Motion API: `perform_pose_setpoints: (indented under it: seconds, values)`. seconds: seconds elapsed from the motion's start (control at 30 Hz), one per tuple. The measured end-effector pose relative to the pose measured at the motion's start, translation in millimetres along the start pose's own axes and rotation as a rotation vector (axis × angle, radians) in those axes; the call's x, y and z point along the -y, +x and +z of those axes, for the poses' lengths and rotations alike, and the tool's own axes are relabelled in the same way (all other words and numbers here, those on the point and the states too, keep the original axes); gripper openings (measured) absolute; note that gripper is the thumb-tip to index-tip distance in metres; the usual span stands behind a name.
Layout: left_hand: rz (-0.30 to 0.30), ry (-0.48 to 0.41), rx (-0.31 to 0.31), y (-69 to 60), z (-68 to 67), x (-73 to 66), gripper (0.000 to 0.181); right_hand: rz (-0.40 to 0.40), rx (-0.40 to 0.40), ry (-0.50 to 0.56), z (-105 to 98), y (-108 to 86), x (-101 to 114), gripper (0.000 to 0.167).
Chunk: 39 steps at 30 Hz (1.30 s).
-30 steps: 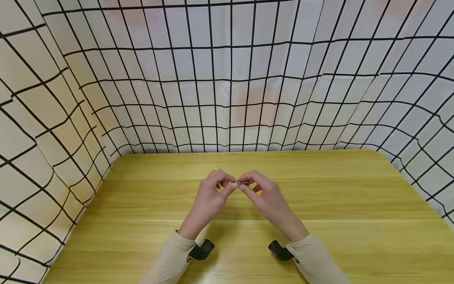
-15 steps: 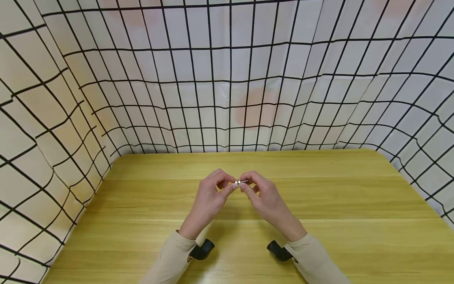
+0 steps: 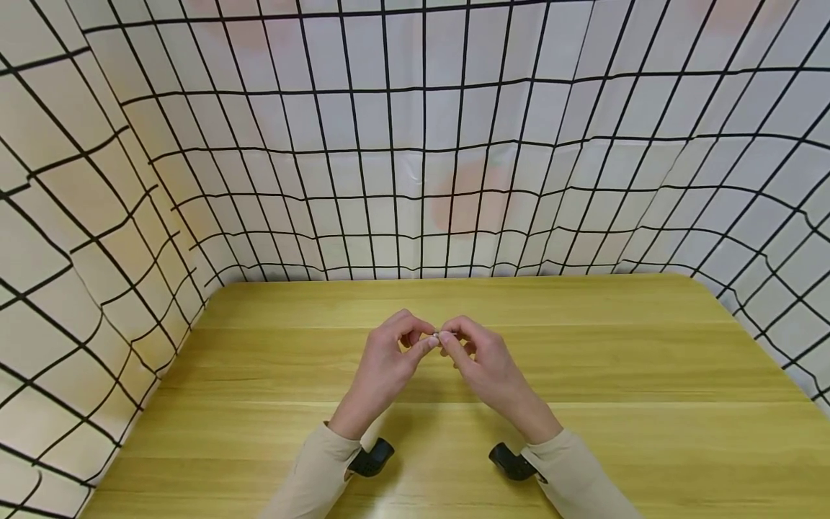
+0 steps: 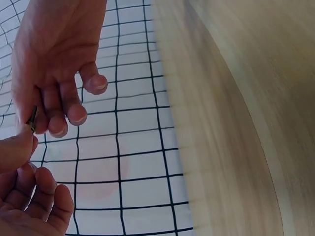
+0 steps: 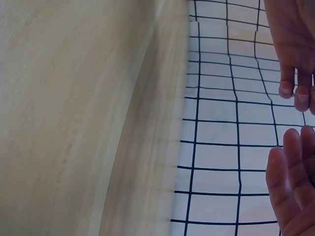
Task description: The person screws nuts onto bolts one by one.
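A small metal bolt [image 3: 436, 334] is held above the table between both hands, largely covered by the fingertips. My left hand [image 3: 384, 360] pinches its head end between thumb and index finger. From the other side my right hand [image 3: 491, 364] pinches its shank, with the thumb lying over it. In the left wrist view the dark shank of the bolt [image 4: 33, 117] shows beside the right hand [image 4: 59, 59], and the left thumb [image 4: 17, 147] is close below. The right wrist view shows only parts of both hands; the bolt is out of that frame.
A wood-grain table [image 3: 259, 418] lies beneath the hands. Behind it and at the sides hangs a white cloth with black grid lines [image 3: 363, 173]. Black wrist devices [image 3: 371, 458] sit at the sleeve cuffs.
My right thumb and fingers have shifted left along the bolt, covering more of it than half a second ago. The left hand keeps its pinch almost in place.
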<state>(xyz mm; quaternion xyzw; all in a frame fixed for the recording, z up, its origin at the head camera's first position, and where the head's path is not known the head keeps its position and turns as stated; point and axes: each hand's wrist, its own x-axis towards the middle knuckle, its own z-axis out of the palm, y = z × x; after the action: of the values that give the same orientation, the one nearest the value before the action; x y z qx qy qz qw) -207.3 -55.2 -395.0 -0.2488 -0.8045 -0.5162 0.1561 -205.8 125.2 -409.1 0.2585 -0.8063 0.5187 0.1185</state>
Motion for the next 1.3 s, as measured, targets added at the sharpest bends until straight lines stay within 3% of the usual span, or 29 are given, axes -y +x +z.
perform_pose_setpoints:
  seconds: [0.33, 0.6, 0.8, 1.3]
  values:
    - [0.001, -0.007, 0.003, -0.6, 2.0, 0.6, 0.003, 0.036, -0.02, -0.01, -0.6, -1.8, -0.2, 0.017]
    - [-0.021, 0.007, -0.006, 0.0, 0.7, -0.3, 0.006, -0.076, -0.083, -0.042, -2.0, -0.9, -1.7, 0.022]
    - [-0.028, -0.002, -0.007, 0.3, 0.6, 0.7, 0.005, -0.182, -0.079, -0.1, -1.4, 0.0, -6.3, 0.026]
    - [-0.031, -0.015, 0.007, 0.2, 0.2, 2.6, 0.006, -0.2, -0.057, -0.135, -3.9, 2.0, -6.8, 0.025]
